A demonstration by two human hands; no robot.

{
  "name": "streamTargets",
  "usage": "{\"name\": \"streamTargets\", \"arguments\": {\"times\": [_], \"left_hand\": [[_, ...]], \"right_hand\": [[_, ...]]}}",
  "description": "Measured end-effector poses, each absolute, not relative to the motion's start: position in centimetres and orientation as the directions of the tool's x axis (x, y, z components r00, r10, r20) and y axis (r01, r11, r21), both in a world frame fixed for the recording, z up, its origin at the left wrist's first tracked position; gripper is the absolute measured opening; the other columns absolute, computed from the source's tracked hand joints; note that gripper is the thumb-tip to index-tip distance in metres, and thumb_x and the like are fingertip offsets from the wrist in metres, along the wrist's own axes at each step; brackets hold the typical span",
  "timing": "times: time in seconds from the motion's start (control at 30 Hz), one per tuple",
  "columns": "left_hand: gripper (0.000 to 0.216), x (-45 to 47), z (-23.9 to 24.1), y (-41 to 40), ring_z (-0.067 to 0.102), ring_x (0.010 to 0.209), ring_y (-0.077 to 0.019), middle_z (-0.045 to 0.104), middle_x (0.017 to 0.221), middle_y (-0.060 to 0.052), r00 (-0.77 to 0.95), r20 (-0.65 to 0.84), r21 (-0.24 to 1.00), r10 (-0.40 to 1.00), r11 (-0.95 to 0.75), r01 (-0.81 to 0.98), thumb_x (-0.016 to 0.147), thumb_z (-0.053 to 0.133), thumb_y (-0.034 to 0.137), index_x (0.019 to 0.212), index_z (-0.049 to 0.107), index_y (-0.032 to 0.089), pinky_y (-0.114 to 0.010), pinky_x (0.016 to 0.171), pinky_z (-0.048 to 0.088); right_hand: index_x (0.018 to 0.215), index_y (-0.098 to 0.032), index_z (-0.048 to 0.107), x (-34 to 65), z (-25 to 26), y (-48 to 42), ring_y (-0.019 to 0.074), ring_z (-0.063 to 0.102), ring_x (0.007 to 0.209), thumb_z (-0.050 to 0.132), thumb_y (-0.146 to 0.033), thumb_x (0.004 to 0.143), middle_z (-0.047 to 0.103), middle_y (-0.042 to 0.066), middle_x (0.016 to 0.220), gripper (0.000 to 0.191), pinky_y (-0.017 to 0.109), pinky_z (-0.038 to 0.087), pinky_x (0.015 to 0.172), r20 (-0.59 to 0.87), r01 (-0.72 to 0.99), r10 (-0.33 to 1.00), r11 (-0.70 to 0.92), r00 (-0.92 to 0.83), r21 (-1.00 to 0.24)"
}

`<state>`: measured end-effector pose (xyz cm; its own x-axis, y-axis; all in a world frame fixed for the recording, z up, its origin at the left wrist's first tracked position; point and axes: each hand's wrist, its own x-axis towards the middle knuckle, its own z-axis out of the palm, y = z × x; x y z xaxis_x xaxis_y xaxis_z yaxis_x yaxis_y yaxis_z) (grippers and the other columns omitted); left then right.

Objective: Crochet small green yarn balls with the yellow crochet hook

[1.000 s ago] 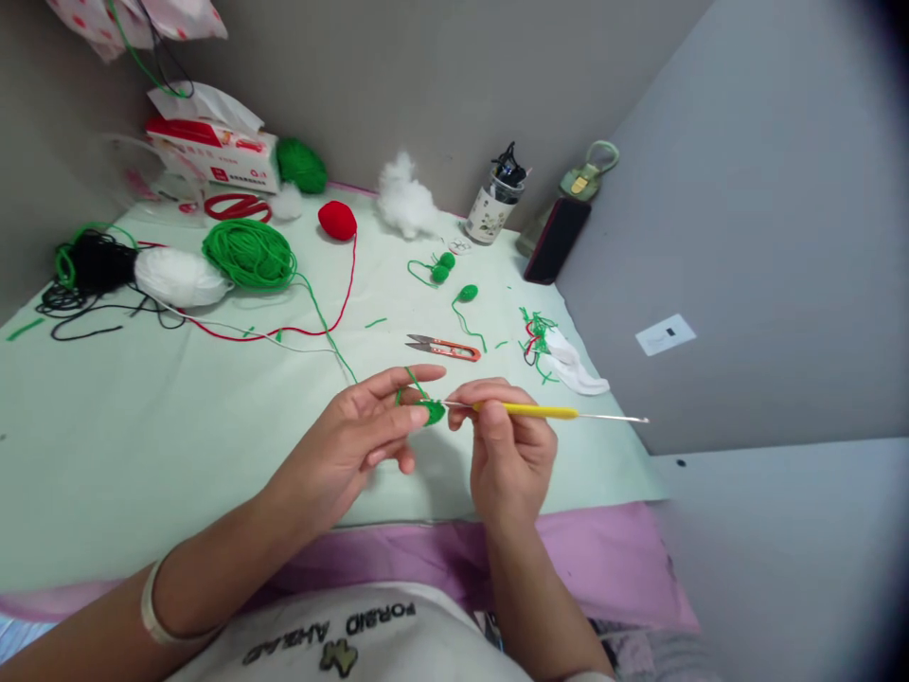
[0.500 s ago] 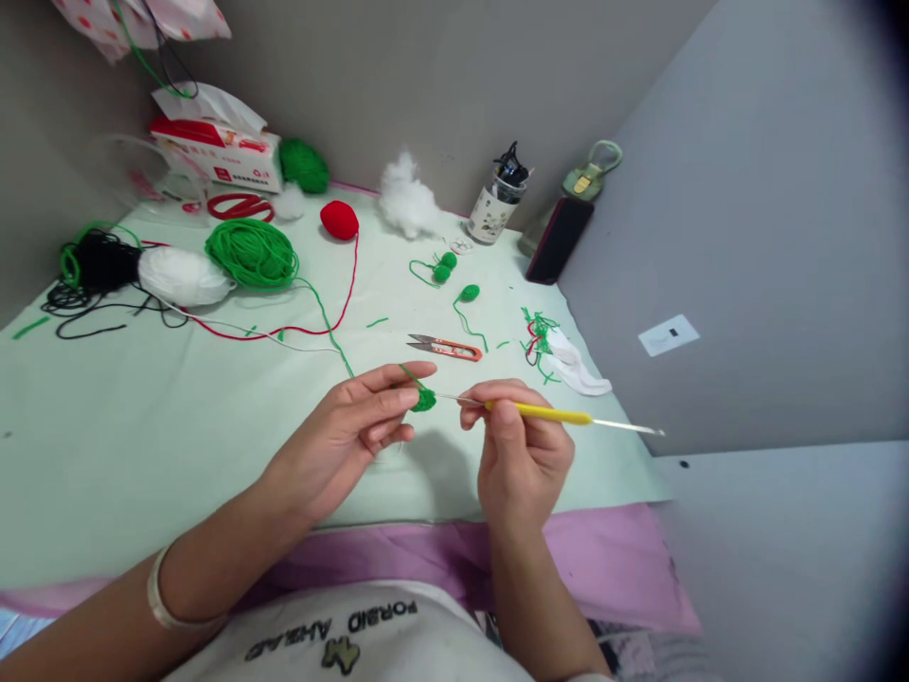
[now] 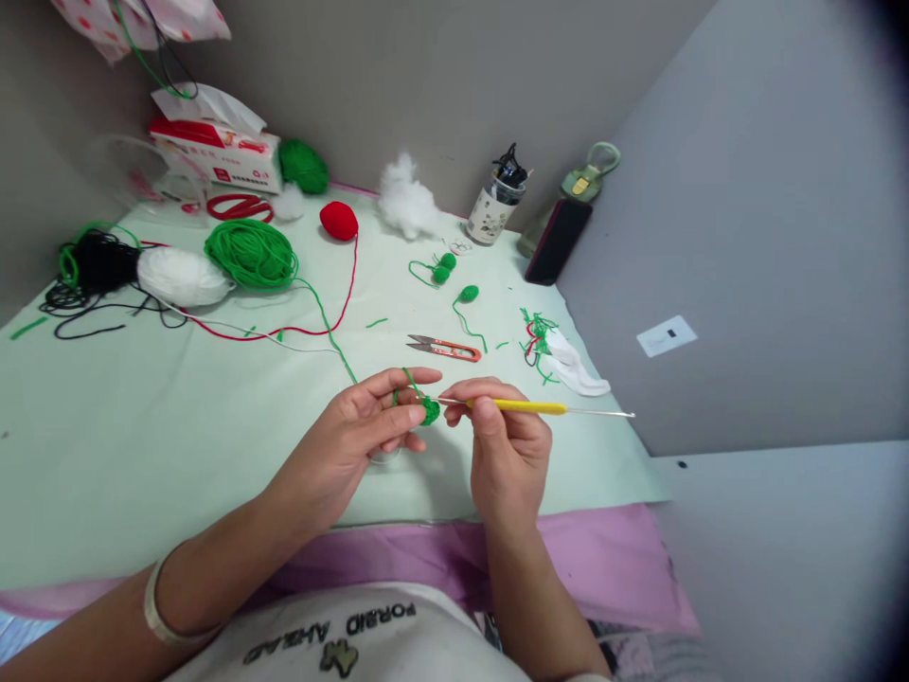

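Observation:
Between thumb and fingers, my left hand (image 3: 362, 421) pinches a small green crochet piece (image 3: 430, 411). Green yarn (image 3: 333, 341) runs over its raised index finger and back to a green yarn ball (image 3: 252, 254). My right hand (image 3: 507, 445) is closed around the yellow grip of a crochet hook (image 3: 529, 406), held like a pencil. The hook's left tip meets the top of the green piece; whether it has gone through a stitch I cannot tell. Its other metal end points right. Beyond the hands lie orange thread snips (image 3: 446, 348).
Small green crocheted balls (image 3: 441, 274) and a green oval piece (image 3: 469, 294) lie behind the snips. Further back are a red yarn ball (image 3: 339, 221), white stuffing (image 3: 408, 199), a jar (image 3: 495, 210) and a phone (image 3: 559, 242) against a bottle. Yarn scraps (image 3: 543, 336) lie at right.
My right hand and the hook have moved left, bringing the hook's tip to the green piece. My left hand has shifted slightly right, and the piece has turned a little.

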<state>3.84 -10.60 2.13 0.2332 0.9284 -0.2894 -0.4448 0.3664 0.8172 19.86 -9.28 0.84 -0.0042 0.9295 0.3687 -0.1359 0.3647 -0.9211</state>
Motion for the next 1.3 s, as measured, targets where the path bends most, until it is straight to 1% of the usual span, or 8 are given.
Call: {"name": "streamTargets", "arguments": {"times": [0.17, 0.33, 0.53, 0.73, 0.9, 1.03, 1.2, 1.3], "left_hand": [[0.033, 4.27, 2.31, -10.54, 0.057, 0.065, -0.0099, 0.068, 0.086, 0.001, 0.255, -0.272, 0.821, 0.928, 0.362, -0.441, 0.084, 0.081, 0.029, 0.117, 0.077, 0.026, -0.026, 0.062, 0.039], [0.032, 4.38, 2.16, -10.55, 0.060, 0.066, -0.0108, 0.063, 0.083, 0.002, 0.247, -0.268, 0.843, 0.931, 0.351, -0.407, 0.083, 0.081, 0.031, 0.115, 0.078, 0.026, -0.027, 0.059, 0.036], [0.030, 4.51, 2.07, -10.74, 0.058, 0.066, -0.0104, 0.069, 0.090, 0.000, 0.236, -0.278, 0.838, 0.931, 0.355, -0.415, 0.085, 0.079, 0.031, 0.115, 0.078, 0.027, -0.027, 0.064, 0.040], [0.030, 4.63, 2.20, -10.66, 0.050, 0.059, -0.0054, 0.070, 0.088, 0.003, 0.226, -0.264, 0.803, 0.938, 0.344, -0.487, 0.085, 0.082, 0.028, 0.115, 0.079, 0.028, -0.023, 0.062, 0.040], [0.040, 4.43, 2.52, -10.72, 0.029, 0.049, -0.0032, 0.064, 0.077, 0.005, 0.269, -0.287, 0.729, 0.919, 0.392, -0.561, 0.084, 0.082, 0.026, 0.124, 0.074, 0.024, -0.023, 0.061, 0.044], [0.043, 4.42, 2.44, -10.78, 0.026, 0.050, -0.0037, 0.055, 0.070, 0.007, 0.299, -0.310, 0.687, 0.902, 0.430, -0.586, 0.084, 0.081, 0.023, 0.127, 0.073, 0.021, -0.021, 0.059, 0.044], [0.035, 4.24, 2.30, -10.62, 0.022, 0.051, -0.0044, 0.045, 0.065, 0.008, 0.342, -0.322, 0.637, 0.883, 0.470, -0.612, 0.084, 0.079, 0.020, 0.119, 0.077, 0.020, -0.020, 0.058, 0.043], [0.034, 4.36, 2.32, -10.53, 0.027, 0.051, -0.0045, 0.054, 0.069, 0.006, 0.318, -0.302, 0.690, 0.899, 0.436, -0.578, 0.084, 0.080, 0.023, 0.118, 0.078, 0.023, -0.021, 0.060, 0.044]], "right_hand": [[0.093, -0.025, 0.079, 19.75, 0.97, -9.34, 0.0189, 0.069, 0.086, 0.066, -0.031, 0.098, 0.076, 0.004, 0.089, 0.015, 0.033, 0.057, 0.073, 0.406, -0.028, 0.914, 0.406, -0.019, -0.914], [0.095, -0.026, 0.079, 19.76, 0.63, -9.45, 0.0166, 0.067, 0.079, 0.064, -0.028, 0.099, 0.075, 0.003, 0.088, 0.015, 0.032, 0.055, 0.070, 0.440, 0.001, 0.897, 0.440, 0.035, -0.898], [0.095, -0.025, 0.079, 19.74, 0.47, -9.49, 0.0160, 0.067, 0.077, 0.065, -0.030, 0.098, 0.074, 0.003, 0.087, 0.014, 0.031, 0.055, 0.067, 0.390, -0.086, 0.920, 0.391, 0.022, -0.917], [0.095, -0.026, 0.079, 19.65, 0.44, -9.50, 0.0177, 0.069, 0.085, 0.065, -0.026, 0.098, 0.074, 0.003, 0.089, 0.015, 0.033, 0.057, 0.072, 0.468, -0.084, 0.884, 0.467, 0.017, -0.880], [0.092, -0.023, 0.076, 19.72, 0.26, -9.35, 0.0144, 0.067, 0.069, 0.064, -0.034, 0.098, 0.072, 0.003, 0.086, 0.017, 0.031, 0.058, 0.066, 0.348, -0.195, 0.937, 0.348, 0.038, -0.917], [0.088, -0.022, 0.074, 19.79, 0.09, -9.11, 0.0128, 0.065, 0.064, 0.067, -0.039, 0.095, 0.071, 0.002, 0.082, 0.020, 0.029, 0.059, 0.063, 0.272, -0.239, 0.960, 0.280, 0.063, -0.930], [0.084, -0.021, 0.074, 19.95, 0.32, -9.01, 0.0120, 0.063, 0.063, 0.068, -0.037, 0.094, 0.068, 0.001, 0.078, 0.020, 0.026, 0.056, 0.060, 0.215, -0.291, 0.973, 0.230, 0.083, -0.929], [0.085, -0.022, 0.075, 19.95, 0.49, -9.13, 0.0113, 0.063, 0.063, 0.067, -0.035, 0.096, 0.067, 0.000, 0.077, 0.019, 0.025, 0.054, 0.060, 0.208, -0.354, 0.978, 0.206, 0.033, -0.912]]}}
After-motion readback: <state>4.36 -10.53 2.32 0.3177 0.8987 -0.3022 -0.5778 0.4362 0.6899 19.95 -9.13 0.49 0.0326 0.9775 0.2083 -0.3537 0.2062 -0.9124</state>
